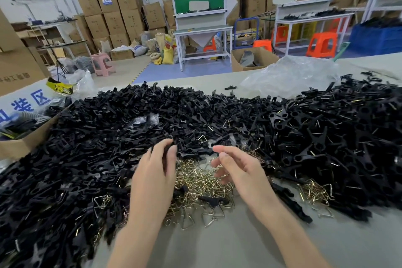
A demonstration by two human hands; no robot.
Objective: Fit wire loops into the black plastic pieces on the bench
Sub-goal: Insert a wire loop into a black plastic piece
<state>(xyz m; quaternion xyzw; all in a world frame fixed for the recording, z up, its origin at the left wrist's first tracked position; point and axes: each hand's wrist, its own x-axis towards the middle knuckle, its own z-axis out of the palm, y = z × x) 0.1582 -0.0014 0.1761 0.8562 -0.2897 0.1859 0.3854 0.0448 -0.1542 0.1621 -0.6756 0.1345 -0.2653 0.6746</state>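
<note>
Head view
- Left hand: your left hand (152,172) is at the near edge of the black heap. Its fingers are curled round a black piece (167,150), with the thumb against it.
- Right hand: your right hand (237,167) hovers near the left one, above the wire. Its fingers are loosely curled, thumb and forefinger narrowly apart. I cannot tell whether a loop is caught in them.
- Wire loops: brass-coloured wire loops (195,178) lie tangled on the desk, between and under both hands. A smaller tangle (313,191) lies to your right.
- Black plastic pieces: the black plastic pieces (108,137) are heaped from side to side, ringing the wire on three sides. Bits of wire glint among those on the right.
- In the way: a few stray black pieces lie on top of the wire tangle, and your left forearm covers its left edge.
- Around: a crumpled clear plastic bag (289,76) lies behind the heap at far right. An open cardboard box (19,143) touches the heap at left.
- Surface: the desk (239,241) is pale grey-green.
- Room: stacked cartons (115,13), white workbenches (202,28), a pink stool (102,63), orange stools (322,44), a blue crate (378,39).
</note>
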